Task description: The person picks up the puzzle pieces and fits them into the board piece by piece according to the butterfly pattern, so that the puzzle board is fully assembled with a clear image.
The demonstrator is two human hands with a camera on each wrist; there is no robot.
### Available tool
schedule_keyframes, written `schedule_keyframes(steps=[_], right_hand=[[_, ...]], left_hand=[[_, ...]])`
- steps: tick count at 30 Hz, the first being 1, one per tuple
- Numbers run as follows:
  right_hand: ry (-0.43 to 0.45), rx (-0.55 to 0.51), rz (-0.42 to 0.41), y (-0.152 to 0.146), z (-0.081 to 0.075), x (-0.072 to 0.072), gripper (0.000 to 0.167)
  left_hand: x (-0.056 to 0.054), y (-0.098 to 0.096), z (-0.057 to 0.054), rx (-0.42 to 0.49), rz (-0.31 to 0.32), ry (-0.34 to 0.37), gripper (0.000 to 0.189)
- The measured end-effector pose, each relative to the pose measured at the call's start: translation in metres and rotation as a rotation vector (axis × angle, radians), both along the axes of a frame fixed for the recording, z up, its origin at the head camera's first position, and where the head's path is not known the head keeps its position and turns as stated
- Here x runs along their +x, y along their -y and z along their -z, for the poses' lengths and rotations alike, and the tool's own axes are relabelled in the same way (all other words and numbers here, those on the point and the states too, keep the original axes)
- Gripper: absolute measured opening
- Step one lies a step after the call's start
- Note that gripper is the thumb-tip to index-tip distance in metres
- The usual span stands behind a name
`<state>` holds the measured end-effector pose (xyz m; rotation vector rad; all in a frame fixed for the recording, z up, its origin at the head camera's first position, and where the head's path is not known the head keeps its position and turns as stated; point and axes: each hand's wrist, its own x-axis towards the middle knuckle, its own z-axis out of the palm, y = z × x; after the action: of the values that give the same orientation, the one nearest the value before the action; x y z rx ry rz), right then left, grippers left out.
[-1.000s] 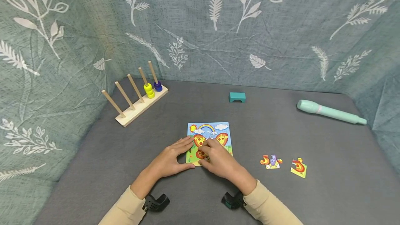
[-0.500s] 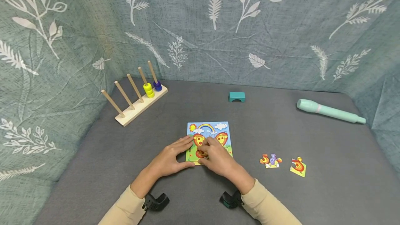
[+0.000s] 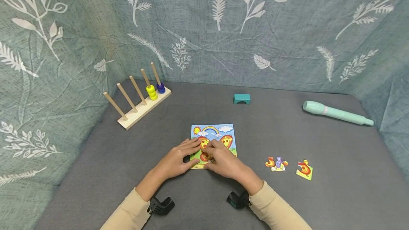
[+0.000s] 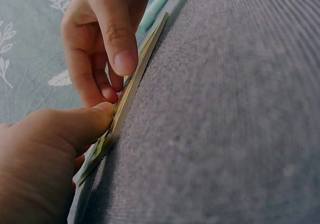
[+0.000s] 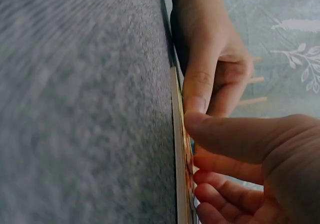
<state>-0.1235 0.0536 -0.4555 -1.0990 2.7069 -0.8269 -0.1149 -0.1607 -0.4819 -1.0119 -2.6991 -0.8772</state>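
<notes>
A square jigsaw puzzle (image 3: pixel 225 129) with a butterfly and rainbow picture lies on the table in the head view. My left hand (image 3: pixel 178 159) rests over its left side, fingers mostly straight, and its thumb reaches onto the lower edge. From the right, my right hand (image 3: pixel 223 160) bends its fingers and thumb over a puzzle piece (image 3: pixel 205 157) with a red swirl at the lower left of the picture. In the left wrist view the left thumb (image 4: pixel 95 119) presses the puzzle near the right fingertips. The right palm hides part of the butterfly.
Two loose puzzle pieces, one with purple (image 3: pixel 278 164) and one with a red swirl (image 3: pixel 305 169), lie to the right. Behind are a peg stand (image 3: pixel 145 107) with yellow and blue rings, a teal arched block (image 3: pixel 241 98) and a mint-green stick-shaped object (image 3: pixel 338 113).
My left thumb and fingers have shifted right and up, farther onto the puzzle. The right hand stays at nearly the same spot, and the loose pieces have not moved.
</notes>
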Motion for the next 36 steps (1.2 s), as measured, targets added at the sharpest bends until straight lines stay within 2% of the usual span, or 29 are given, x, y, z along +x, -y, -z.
schedule_keyframes(steps=[9, 25, 36], right_hand=[[0.052, -0.028, -0.016, -0.021, -0.004, 0.0, 0.052], [-0.015, -0.057, 0.152, -0.117, -0.005, 0.015, 0.058], [-0.11, -0.042, 0.193, -0.174, -0.001, 0.024, 0.057]], left_hand=[[0.0, 0.001, 0.003, 0.028, 0.02, -0.001, 0.043], [0.002, 0.0, 0.001, 0.034, -0.006, 0.072, 0.046], [0.0, 0.001, 0.001, 0.033, -0.002, 0.085, 0.047]])
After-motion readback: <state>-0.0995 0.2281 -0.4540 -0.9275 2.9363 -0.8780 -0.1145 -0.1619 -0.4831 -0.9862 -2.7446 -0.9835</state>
